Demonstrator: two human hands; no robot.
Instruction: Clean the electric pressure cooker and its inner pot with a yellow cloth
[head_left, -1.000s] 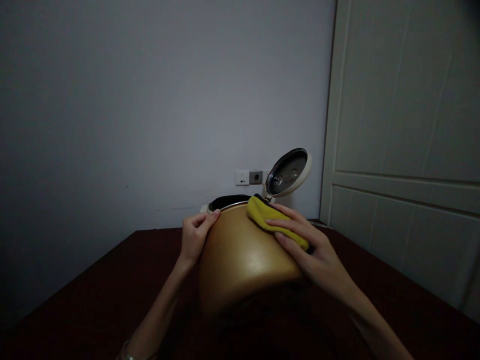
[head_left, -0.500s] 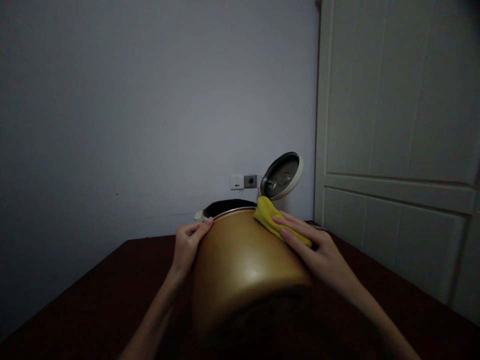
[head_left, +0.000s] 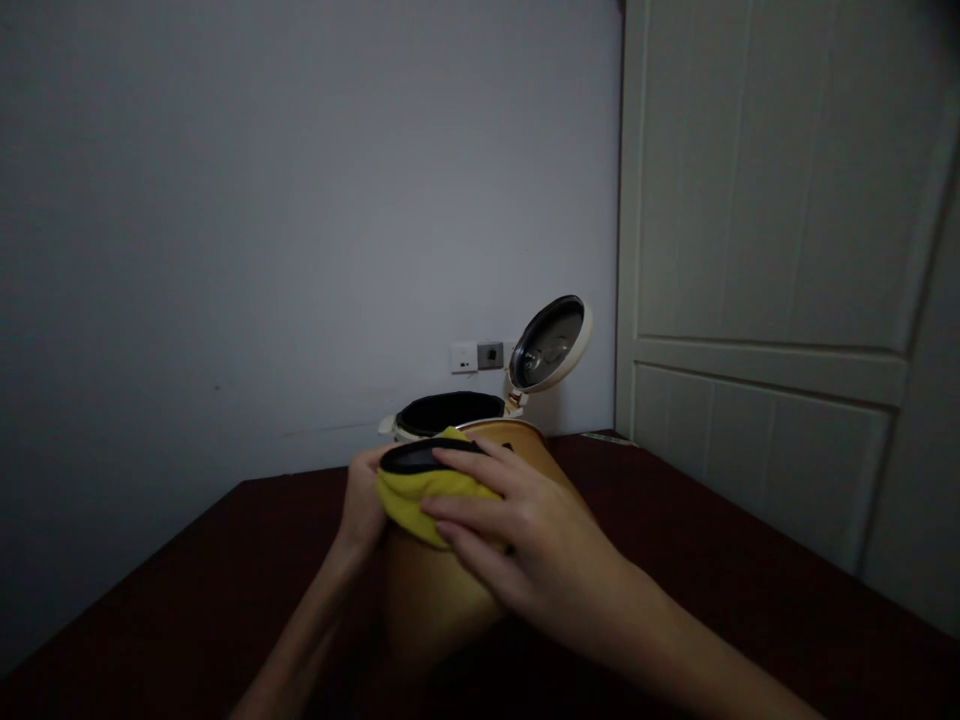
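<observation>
A gold-coloured inner pot (head_left: 427, 595) is tipped on its side over the dark red table (head_left: 712, 540), its dark rim facing away from me. My left hand (head_left: 361, 505) grips the pot's left side near the rim, fingers curled on it. My right hand (head_left: 525, 545) lies across the top of the pot and presses a yellow cloth (head_left: 409, 495) against the rim, fingers stretched over the cloth.
Behind the pot stands a white rice cooker (head_left: 442, 412) with its lid (head_left: 549, 342) swung up. Wall sockets (head_left: 477, 356) sit low on the grey wall. A white panelled door (head_left: 787, 270) fills the right side.
My right hand has slid the yellow cloth from the pot's right upper side leftward onto the rim. The pot has turned, and my view has shifted a little.
</observation>
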